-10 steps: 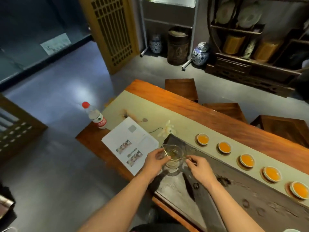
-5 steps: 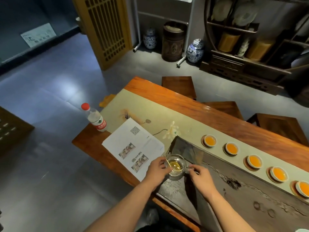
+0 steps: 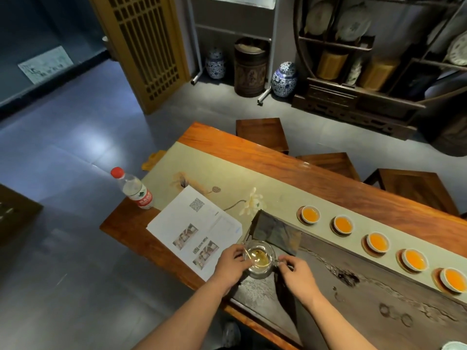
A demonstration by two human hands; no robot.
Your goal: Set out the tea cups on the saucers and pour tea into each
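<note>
Glass pitcher point(image 3: 260, 260) is gripped by left hand point(image 3: 231, 265) and by right hand point(image 3: 298, 276) at its handle; five filled cups point(image 3: 377, 242) are lined up beyond it.

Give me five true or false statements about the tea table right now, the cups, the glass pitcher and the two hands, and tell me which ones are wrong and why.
1. Five tea cups are in view in a row, each holding orange tea. True.
2. The glass pitcher is full to the brim. False: only a little tea shows at its bottom.
3. Both hands are at the pitcher, the left hand on its left side and the right hand at its right. True.
4. The water bottle lies on its side. False: it stands upright with its red cap on.
5. The printed sheet lies on the table between the bottle and the pitcher. True.
</note>
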